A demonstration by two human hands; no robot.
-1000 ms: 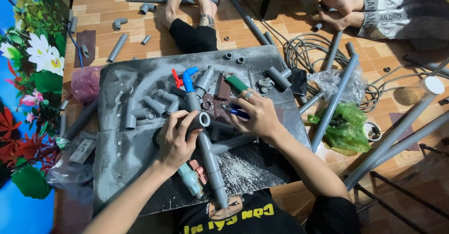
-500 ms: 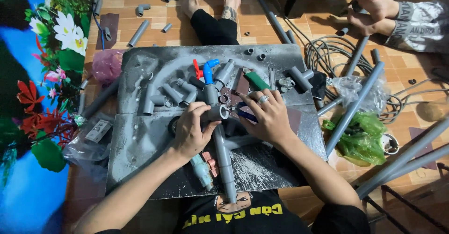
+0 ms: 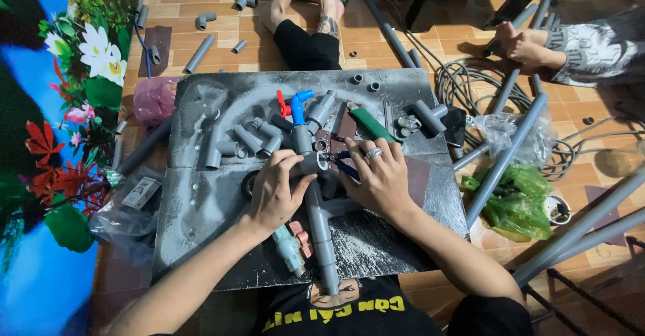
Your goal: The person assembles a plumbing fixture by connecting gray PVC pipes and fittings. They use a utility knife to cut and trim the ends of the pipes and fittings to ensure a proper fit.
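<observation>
A grey plastic pipe assembly lies lengthwise across the middle of a dusty grey board, and the left hand has its fingers wrapped around the fitting at its upper end, while the right hand (a ring on one finger) rests beside it with fingers curled down over a small blue-handled tool. Loose grey elbows and couplings lie above, with a green-handled saw, and long grey pipes lean over a green plastic bag to the right.
</observation>
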